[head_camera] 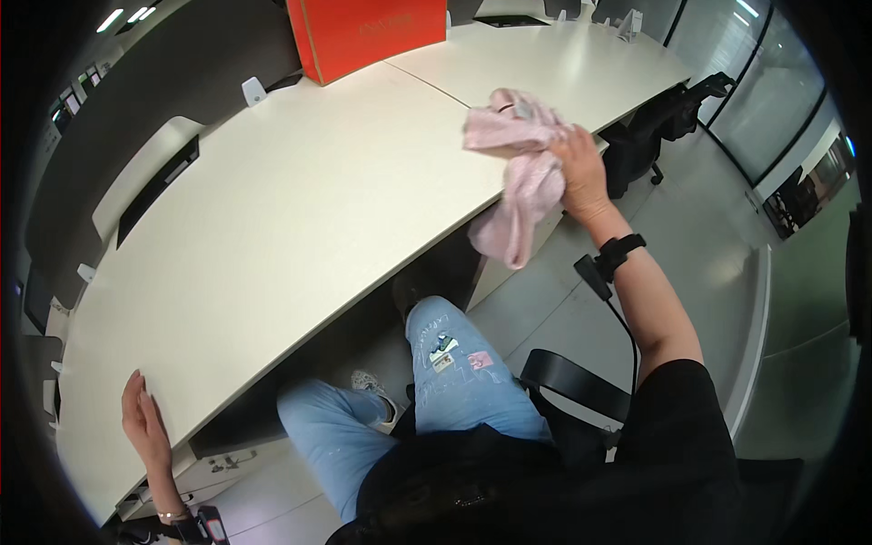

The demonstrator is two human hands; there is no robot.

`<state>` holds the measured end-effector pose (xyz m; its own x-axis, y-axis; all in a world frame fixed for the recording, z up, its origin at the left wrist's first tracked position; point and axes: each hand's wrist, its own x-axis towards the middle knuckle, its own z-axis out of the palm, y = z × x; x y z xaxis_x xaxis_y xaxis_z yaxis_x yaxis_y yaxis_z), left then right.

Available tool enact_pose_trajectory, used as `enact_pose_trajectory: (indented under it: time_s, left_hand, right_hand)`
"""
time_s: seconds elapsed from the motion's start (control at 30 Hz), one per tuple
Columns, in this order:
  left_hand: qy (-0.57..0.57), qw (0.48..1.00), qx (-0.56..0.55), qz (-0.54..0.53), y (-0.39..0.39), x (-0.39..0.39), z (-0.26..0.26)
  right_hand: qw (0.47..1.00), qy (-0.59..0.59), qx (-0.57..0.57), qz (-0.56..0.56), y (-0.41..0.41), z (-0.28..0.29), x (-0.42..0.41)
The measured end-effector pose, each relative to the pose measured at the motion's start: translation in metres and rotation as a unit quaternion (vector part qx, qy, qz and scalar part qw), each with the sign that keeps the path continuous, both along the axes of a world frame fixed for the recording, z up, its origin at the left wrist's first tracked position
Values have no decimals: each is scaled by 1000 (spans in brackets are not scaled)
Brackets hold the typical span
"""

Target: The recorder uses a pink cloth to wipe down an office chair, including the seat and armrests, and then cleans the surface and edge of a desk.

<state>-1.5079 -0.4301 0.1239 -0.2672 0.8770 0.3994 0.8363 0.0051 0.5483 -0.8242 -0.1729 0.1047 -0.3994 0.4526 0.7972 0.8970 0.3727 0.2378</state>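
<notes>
A pink cloth (528, 174) is bunched in my right hand (584, 170), held over the front edge of the white desk (293, 211). Part of the cloth lies over the desktop and part hangs past the edge. My left hand (145, 422) rests near the desk's front edge at the lower left, its fingers slightly apart and nothing in it. Each wrist wears a dark strap with a small device.
A red box or bag (371, 34) stands at the back of the desk, before a dark partition (170, 75). A black chair (647, 136) is at the right. A black armrest (575, 385) is beside my legs. Drawers (235, 470) sit under the desk.
</notes>
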Motion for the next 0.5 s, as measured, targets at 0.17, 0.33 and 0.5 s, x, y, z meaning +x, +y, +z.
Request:
enact_pose_trajectory:
  time_s: [0.17, 0.33, 0.5]
  left_hand:
    - [18, 999, -24, 24, 0, 0, 2]
    - [0, 999, -28, 27, -4, -12, -2]
    - [-4, 999, -40, 31, -3, -24, -6]
  right_hand:
    - [976, 163, -32, -138, 18, -33, 75]
    - [820, 417, -185, -347, 30, -77, 121]
    - [867, 274, -230, -346, 78, -94, 106]
